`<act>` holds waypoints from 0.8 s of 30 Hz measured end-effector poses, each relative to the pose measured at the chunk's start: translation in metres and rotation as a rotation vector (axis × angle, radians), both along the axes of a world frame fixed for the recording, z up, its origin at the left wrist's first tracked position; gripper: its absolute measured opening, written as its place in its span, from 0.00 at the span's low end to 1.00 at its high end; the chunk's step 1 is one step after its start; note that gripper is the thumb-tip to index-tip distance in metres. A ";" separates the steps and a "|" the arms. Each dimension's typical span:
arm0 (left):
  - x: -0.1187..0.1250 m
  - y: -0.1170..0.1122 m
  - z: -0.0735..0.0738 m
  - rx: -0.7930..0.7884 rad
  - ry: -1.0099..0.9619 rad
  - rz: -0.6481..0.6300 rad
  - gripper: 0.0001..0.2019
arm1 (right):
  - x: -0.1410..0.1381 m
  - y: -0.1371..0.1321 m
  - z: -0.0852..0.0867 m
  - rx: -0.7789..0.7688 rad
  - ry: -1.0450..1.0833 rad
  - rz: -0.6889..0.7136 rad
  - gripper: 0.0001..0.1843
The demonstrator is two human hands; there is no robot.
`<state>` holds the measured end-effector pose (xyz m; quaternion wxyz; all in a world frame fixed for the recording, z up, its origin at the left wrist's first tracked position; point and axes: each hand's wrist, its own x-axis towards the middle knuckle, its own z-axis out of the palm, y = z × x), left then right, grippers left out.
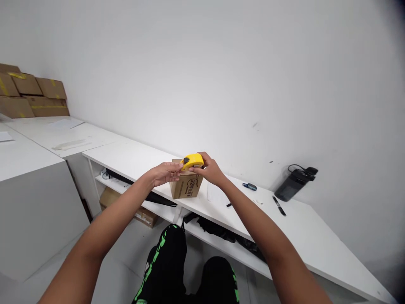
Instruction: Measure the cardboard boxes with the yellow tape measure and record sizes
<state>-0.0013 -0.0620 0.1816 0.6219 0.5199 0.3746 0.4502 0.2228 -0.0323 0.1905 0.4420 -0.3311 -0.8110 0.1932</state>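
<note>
A yellow tape measure (193, 160) with a black button is held up over a small cardboard box (186, 186). My right hand (209, 168) is closed around its right side, thumb toward me. My left hand (166, 173) pinches at the left end of the tape measure, thumb and forefinger meeting near its mouth. Whether any blade is drawn out cannot be made out. The box stands upright on the white shelf top (139, 158), dark print on its front, and its top is partly hidden by my hands.
A black bottle (294, 183) stands against the wall at right, with a dark pen (279, 205) and a small blue-black object (249, 186) nearby. White paper (217, 193) lies right of the box. Stacked cartons (47, 95) fill the far left; dark items lie on the lower shelf.
</note>
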 end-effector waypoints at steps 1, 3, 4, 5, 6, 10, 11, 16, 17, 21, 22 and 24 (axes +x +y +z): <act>0.005 0.005 0.001 -0.005 0.011 -0.007 0.18 | 0.005 0.003 0.000 -0.020 0.015 0.007 0.28; 0.014 0.015 0.004 -0.016 0.043 -0.015 0.19 | 0.014 0.011 0.000 -0.066 0.034 0.025 0.28; 0.017 0.021 0.006 -0.021 0.061 -0.013 0.20 | 0.017 0.015 0.000 -0.084 0.042 0.032 0.28; 0.019 0.026 0.008 -0.028 0.078 -0.004 0.20 | 0.021 0.020 0.001 -0.097 0.052 0.036 0.28; 0.020 0.032 0.010 -0.038 0.090 0.016 0.20 | 0.024 0.025 0.002 -0.110 0.063 0.036 0.28; 0.010 0.052 0.014 -0.087 0.144 0.245 0.21 | 0.042 0.050 0.003 -0.177 0.076 -0.014 0.30; 0.004 0.055 0.013 -0.096 0.176 0.304 0.22 | 0.049 0.057 0.001 -0.198 0.059 -0.039 0.30; -0.024 0.068 0.002 -0.150 0.309 0.419 0.26 | 0.089 0.089 -0.020 -0.225 0.011 -0.117 0.26; -0.027 0.071 -0.001 -0.157 0.329 0.434 0.26 | 0.094 0.093 -0.024 -0.224 0.009 -0.113 0.26; -0.030 0.078 -0.014 -0.153 0.461 0.420 0.25 | 0.102 0.104 -0.035 -0.283 -0.015 -0.142 0.37; -0.028 0.079 -0.017 -0.148 0.505 0.396 0.25 | 0.101 0.105 -0.036 -0.303 -0.037 -0.165 0.40; -0.021 0.081 -0.021 -0.134 0.583 0.351 0.24 | 0.097 0.107 -0.037 -0.322 -0.097 -0.197 0.42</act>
